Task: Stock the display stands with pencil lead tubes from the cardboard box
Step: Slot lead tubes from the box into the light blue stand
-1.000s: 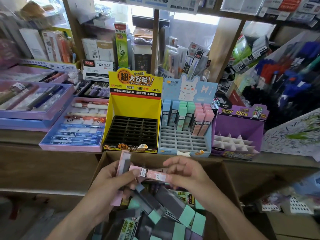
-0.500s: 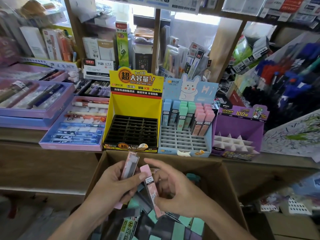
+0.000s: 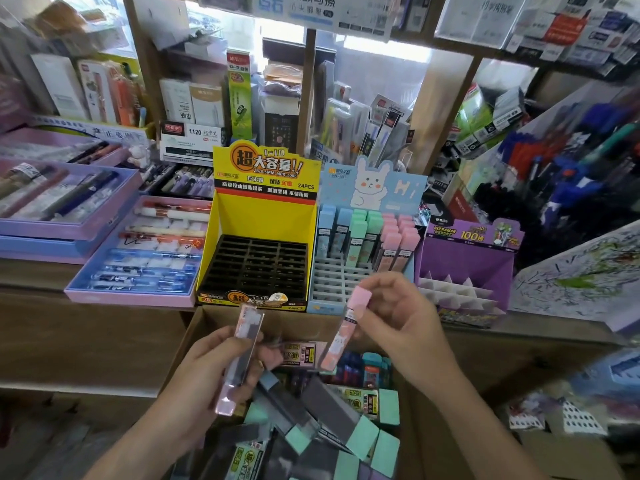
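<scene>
The right hand (image 3: pixel 405 327) pinches a pale pink, pink-capped pencil lead tube (image 3: pixel 345 328) between thumb and fingertips, cap up, over the open brown cardboard box (image 3: pixel 420 431) (mint-capped tubes (image 3: pixel 360 438) lie heaped inside). The left hand (image 3: pixel 204 375) curls round a dark tube with its pink cap down (image 3: pixel 246 327). Along the wooden shelf's (image 3: pixel 104 334) front edge stand a yellow cardboard display stand (image 3: pixel 263 216), a blue rabbit-printed stand (image 3: pixel 374 185) with tubes in its back rows, and a purple stand (image 3: pixel 464 258).
</scene>
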